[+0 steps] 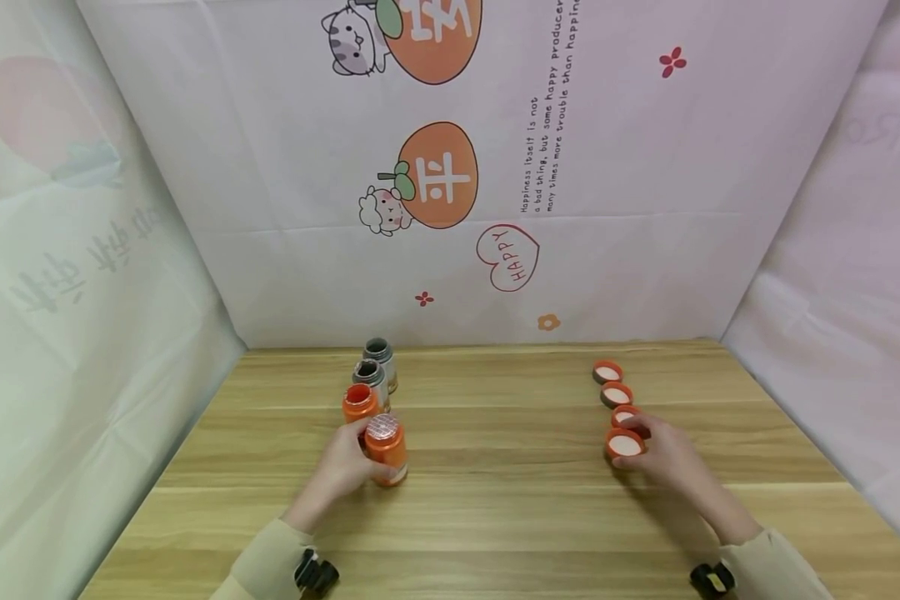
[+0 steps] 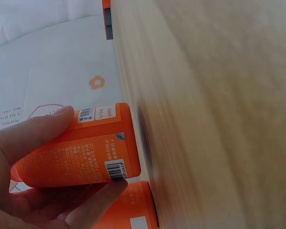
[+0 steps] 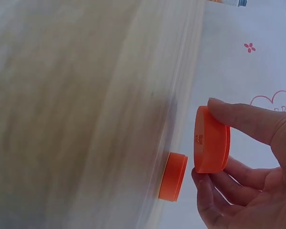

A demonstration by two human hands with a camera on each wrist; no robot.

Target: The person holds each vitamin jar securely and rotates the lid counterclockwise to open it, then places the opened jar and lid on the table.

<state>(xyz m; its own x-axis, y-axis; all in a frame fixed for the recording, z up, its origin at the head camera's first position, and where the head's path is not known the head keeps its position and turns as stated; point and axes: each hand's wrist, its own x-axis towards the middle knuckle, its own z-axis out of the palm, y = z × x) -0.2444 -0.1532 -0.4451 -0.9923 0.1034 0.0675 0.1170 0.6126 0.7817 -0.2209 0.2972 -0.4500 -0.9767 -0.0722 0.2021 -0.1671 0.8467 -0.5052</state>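
My left hand (image 1: 347,461) grips an orange bottle (image 2: 81,148) round its side, thumb on one side and fingers on the other. Crinkled silver foil covers the bottle's mouth in the head view, and its base is close over the wooden table. Behind it stands a second orange bottle (image 1: 359,402) with an uncovered mouth. Across the table, my right hand (image 1: 671,454) pinches an orange cap (image 3: 213,140) by its rim. The white inner face of that cap points up in the head view. Another orange cap (image 3: 173,176) lies on the table just beyond it.
Two grey open-mouthed bottles, one nearer (image 1: 371,379) and one farther (image 1: 379,354), continue the left row. Two caps with white insides, a nearer one (image 1: 617,394) and a farther one (image 1: 607,372), continue the right row. Printed white cloth (image 1: 307,275) walls the table's back and sides.
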